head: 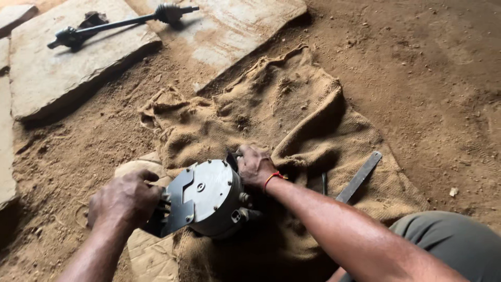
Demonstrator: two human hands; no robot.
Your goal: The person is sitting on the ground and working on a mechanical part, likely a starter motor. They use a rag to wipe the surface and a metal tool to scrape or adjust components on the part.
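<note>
We have one camera, on the head | it looks down and forward at the dirt floor (pixel 428 78) | close to our hands, above the sack (pixel 292 120) | no second view

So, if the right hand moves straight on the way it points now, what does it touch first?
The right hand points up the picture, so it would probably meet the rumpled burlap sack first; depth is unclear.

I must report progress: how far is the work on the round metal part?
Done: round grey metal housing sits on the brown burlap sack. In hand: left hand and right hand grip its sides. Left: flat metal bar lies untouched.
</note>
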